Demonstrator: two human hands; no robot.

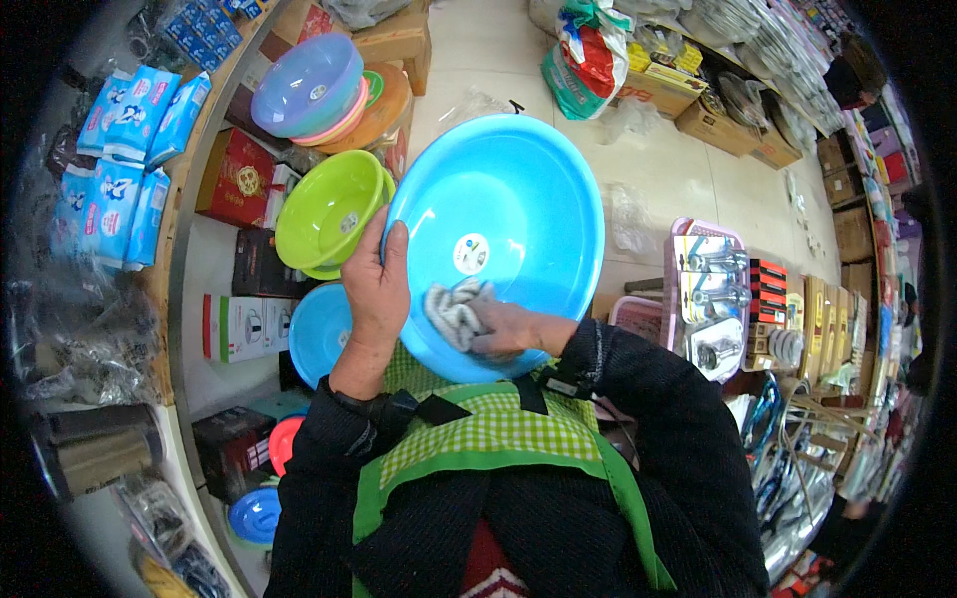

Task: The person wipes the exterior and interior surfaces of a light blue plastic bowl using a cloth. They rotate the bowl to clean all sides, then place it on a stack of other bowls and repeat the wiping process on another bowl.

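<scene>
A large blue plastic basin is tilted in front of my body, its hollow side facing me. My left hand grips its left rim, thumb on the near side. Bunched in my right hand is a grey-and-white striped cloth, pressed against the lower inside wall of the basin. A round sticker is stuck inside the basin, just above the cloth. The fingertips of my left hand are hidden behind the rim.
Left of me are a lime-green basin, a stack of basins topped by a translucent blue one, and a smaller blue basin. Blue packages lie on the left shelf. A pink basket with packaged faucets stands right; a bag sits ahead.
</scene>
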